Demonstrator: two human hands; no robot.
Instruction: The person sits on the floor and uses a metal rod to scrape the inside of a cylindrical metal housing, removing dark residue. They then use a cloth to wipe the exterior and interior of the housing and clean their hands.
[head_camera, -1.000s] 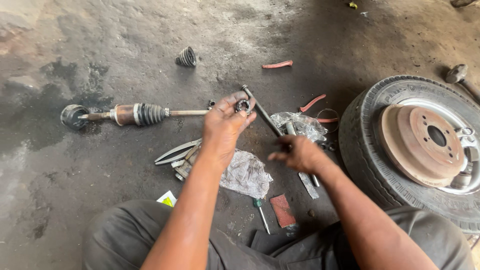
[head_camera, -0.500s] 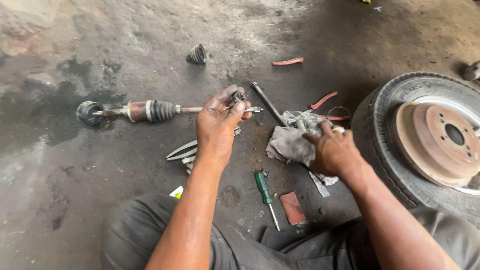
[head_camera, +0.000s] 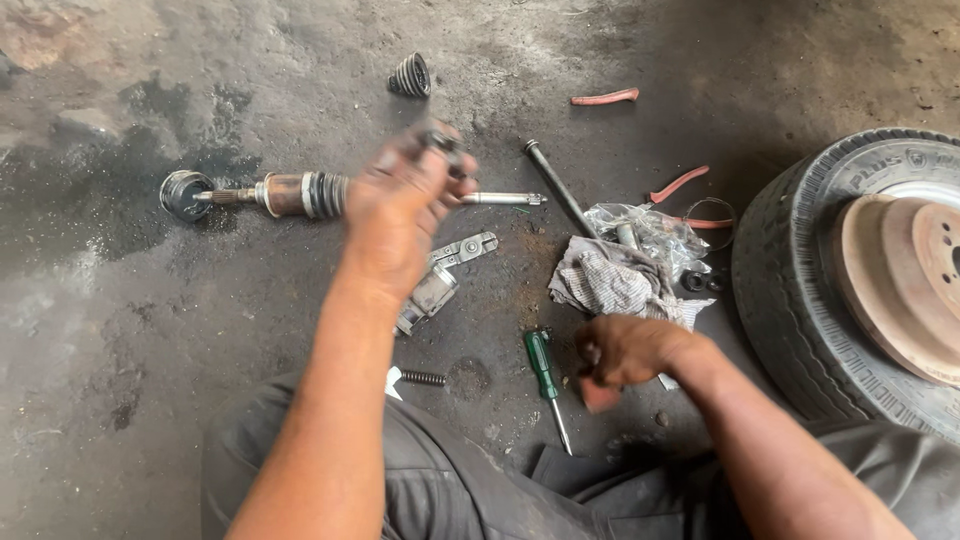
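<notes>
1. Head view — left hand (head_camera: 400, 215) raised, fingers closed on a small dark metal part (head_camera: 443, 143), blurred, above the axle shaft (head_camera: 300, 194).
2. Right hand (head_camera: 625, 352) fisted on a flat reddish piece (head_camera: 598, 396) — beside the green screwdriver (head_camera: 543, 366), below the rag (head_camera: 610, 280).

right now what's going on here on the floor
A person sits on a stained concrete floor among car parts. The left hand is raised, blurred, gripping a small metal part above a drive axle shaft. The right hand is closed on a small reddish piece next to a green-handled screwdriver and a grey rag. A tyre carrying a rusty brake drum lies to the right.
</notes>
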